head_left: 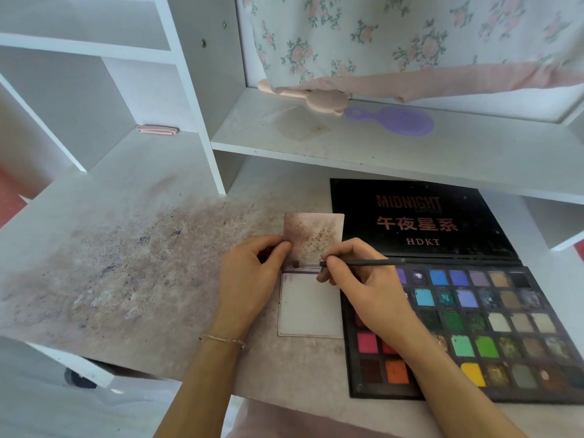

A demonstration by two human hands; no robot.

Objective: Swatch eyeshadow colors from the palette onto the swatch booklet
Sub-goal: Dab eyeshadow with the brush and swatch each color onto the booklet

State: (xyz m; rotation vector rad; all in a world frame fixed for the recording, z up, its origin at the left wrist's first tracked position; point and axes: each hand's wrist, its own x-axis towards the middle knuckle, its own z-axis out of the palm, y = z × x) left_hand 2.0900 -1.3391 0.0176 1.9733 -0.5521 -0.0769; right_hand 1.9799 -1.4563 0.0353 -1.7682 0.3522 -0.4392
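Note:
A small swatch booklet (311, 306) lies open on the desk, its upper page stained brown-purple and its lower page nearly white. My left hand (249, 276) pinches the booklet's left edge near the fold. My right hand (363, 286) holds a thin black brush (369, 263) level, its tip at the fold on the booklet's right side. The open eyeshadow palette (493, 324) lies to the right, with several rows of coloured pans and a black lid reading MIDNIGHT. My right forearm covers some of its left pans.
The desk top (132, 263) is smeared with purple-brown powder. A white shelf above holds a pink bear-shaped comb (316, 96) and a purple brush (398, 120). A pink clip (158, 130) lies at the back left. Floral fabric hangs behind.

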